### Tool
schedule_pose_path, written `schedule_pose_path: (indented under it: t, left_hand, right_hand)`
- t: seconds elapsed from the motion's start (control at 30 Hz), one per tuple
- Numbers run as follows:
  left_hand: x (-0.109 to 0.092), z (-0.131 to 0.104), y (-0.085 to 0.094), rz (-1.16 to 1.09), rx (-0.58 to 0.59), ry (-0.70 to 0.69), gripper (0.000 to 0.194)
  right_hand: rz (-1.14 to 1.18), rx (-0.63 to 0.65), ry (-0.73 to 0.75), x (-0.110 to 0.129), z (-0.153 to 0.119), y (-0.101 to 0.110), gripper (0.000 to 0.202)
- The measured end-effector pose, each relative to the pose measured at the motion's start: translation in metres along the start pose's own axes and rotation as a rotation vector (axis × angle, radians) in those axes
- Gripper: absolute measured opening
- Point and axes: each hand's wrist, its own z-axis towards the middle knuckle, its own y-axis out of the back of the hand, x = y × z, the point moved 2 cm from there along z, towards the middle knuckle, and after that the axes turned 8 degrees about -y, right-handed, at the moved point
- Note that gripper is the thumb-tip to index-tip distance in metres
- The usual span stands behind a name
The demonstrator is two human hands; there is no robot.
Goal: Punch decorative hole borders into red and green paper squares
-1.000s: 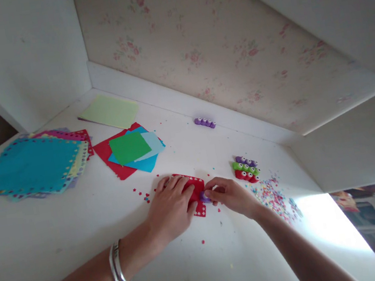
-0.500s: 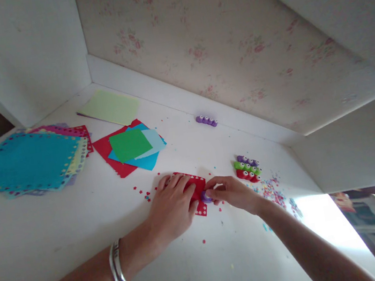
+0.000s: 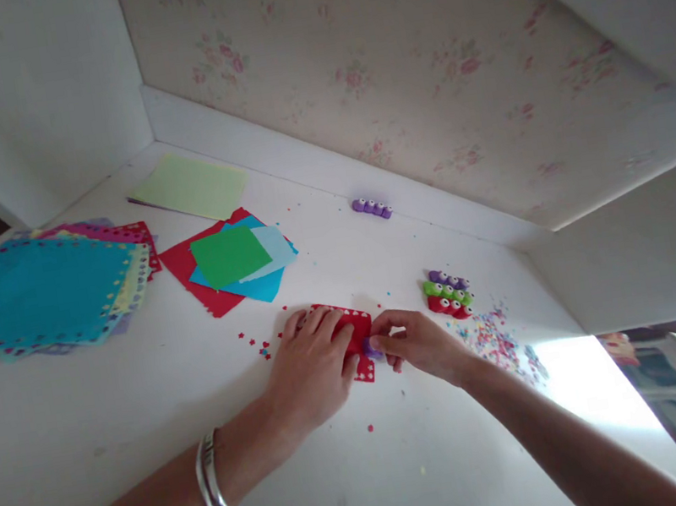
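Note:
A small red sheet of paper (image 3: 358, 329) lies on the white table, with punched shapes along its edges. Spread flat over its left part is my left hand (image 3: 314, 358), fingers stretched and apart. At the sheet's right edge, my right hand (image 3: 413, 344) grips a purple paper punch (image 3: 371, 347) between thumb and fingers. The thumb rests on top of the punch and hides part of it. Whether the punch is pressed down I cannot tell.
Punched-edge sheets (image 3: 42, 291) are piled at the left. Red, blue and green papers (image 3: 229, 257) overlap beside a pale green stack (image 3: 190, 187). Purple punches (image 3: 372, 208) stand near the wall; coloured punches (image 3: 447, 295) sit right, by scattered confetti (image 3: 499, 343).
The view has shifted slightly. My right thumb now covers more of the purple paper punch, which stays at the sheet's right edge. My left hand keeps its place on the paper.

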Motion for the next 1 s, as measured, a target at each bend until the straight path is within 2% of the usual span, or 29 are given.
schedule_pose_path:
  t: [0.17,0.3,0.5,0.77,0.9,1.0]
  left_hand:
    - [-0.001,0.002,0.002,0.025,-0.001,-0.014,0.024]
    - [-0.002,0.002,0.003,0.075,0.009,-0.044,0.025]
    - [-0.003,0.001,0.005,0.099,-0.005,-0.07,0.03]
    - [-0.004,0.002,0.006,0.087,-0.024,-0.08,0.03]
    - [-0.003,0.003,0.004,0.074,0.008,-0.052,0.029]
    - [-0.004,0.004,0.005,0.056,0.018,-0.048,0.028]
  right_hand:
    - [-0.048,-0.05,-0.031,0.003,-0.001,-0.002,0.007]
    - [-0.02,-0.036,-0.008,0.004,-0.001,0.003,0.01]
    - [0.153,0.033,-0.035,-0.003,-0.004,0.004,0.018]
    - [0.123,0.046,-0.019,-0.012,-0.009,0.007,0.02]
    - [0.037,0.021,0.089,-0.011,-0.009,0.01,0.029]
    - [-0.084,-0.053,0.214,-0.011,-0.014,0.013,0.03]
